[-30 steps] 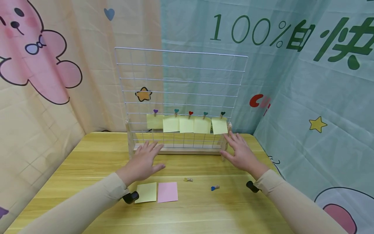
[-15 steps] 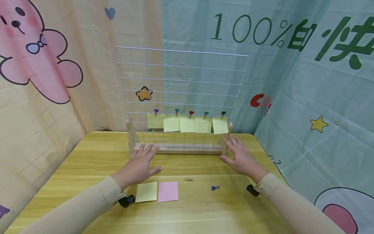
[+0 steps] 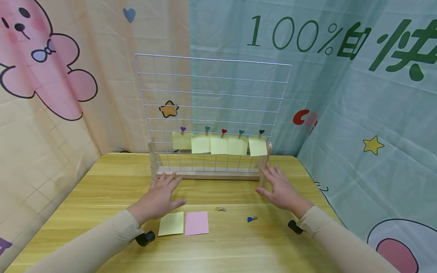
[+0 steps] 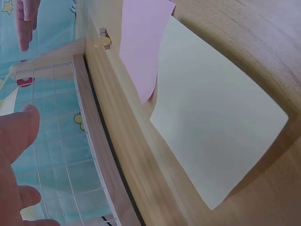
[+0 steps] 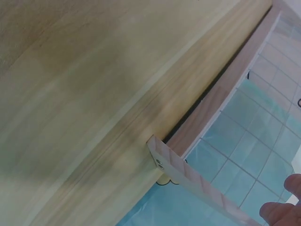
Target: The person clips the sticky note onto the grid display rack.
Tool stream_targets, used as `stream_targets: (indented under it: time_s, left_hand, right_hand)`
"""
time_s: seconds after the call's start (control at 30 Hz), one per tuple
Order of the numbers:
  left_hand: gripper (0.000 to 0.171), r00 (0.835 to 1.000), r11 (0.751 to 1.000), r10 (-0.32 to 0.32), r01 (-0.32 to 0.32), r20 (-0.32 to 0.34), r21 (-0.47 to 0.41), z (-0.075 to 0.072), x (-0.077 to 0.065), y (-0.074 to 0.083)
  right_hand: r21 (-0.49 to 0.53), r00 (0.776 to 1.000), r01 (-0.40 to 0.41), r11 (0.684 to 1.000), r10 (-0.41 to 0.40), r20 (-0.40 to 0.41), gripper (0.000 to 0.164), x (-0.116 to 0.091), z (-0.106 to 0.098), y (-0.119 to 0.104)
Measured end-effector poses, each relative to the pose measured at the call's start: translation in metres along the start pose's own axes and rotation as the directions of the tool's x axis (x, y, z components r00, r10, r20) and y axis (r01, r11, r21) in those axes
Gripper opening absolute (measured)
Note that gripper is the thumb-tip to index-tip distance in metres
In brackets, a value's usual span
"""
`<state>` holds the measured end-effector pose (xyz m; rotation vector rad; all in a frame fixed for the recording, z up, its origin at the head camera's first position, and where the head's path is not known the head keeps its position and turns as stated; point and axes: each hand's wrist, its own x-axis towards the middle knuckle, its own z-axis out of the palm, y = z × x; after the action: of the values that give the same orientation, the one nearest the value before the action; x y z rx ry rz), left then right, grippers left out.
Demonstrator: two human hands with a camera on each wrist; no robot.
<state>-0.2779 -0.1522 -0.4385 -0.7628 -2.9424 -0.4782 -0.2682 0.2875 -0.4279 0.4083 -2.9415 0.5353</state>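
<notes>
My left hand [image 3: 157,197] is held over the table with its fingers spread, holding nothing, near the left front of a white wire grid rack [image 3: 218,108] on a wooden base [image 3: 218,175]. At the rack's right end my right hand [image 3: 282,189] is likewise spread and holds nothing. Several yellow sticky notes [image 3: 218,145] hang in a row on the grid under heart clothespins, among them a red heart clothespin [image 3: 224,131]. Beside my left wrist lie a yellow sticky note [image 4: 211,108] and a pink sticky note [image 4: 143,44] on the table.
A yellow heart clothespin [image 3: 220,209] and a blue heart clothespin [image 3: 252,218] lie on the wooden table [image 3: 218,250], between my forearms. Printed curtains [image 3: 341,159] hang behind and at both sides of the table.
Both hands have drawn back slightly toward me, the left also a little to the left, and remain spread. The notes, clothespins and rack stay in place.
</notes>
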Motion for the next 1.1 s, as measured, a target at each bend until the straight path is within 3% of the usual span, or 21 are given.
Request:
stream_targets:
  time_s: [0.67, 1.1]
  left_hand:
    - [0.086, 0.997, 0.999, -0.036, 0.038, 0.064, -0.029, 0.005, -0.013, -0.004]
    - [0.086, 0.996, 0.998, -0.046, 0.049, 0.081, -0.038, 0.009, -0.02, -0.01]
  right_hand:
    - [0.019, 0.995, -0.022, 1.0, 0.021, 0.093, 0.085, -0.008, 0.019, 0.003]
    - [0.023, 0.996, 0.007, 1.0, -0.009, 0.091, 0.08, -0.012, 0.029, 0.001]
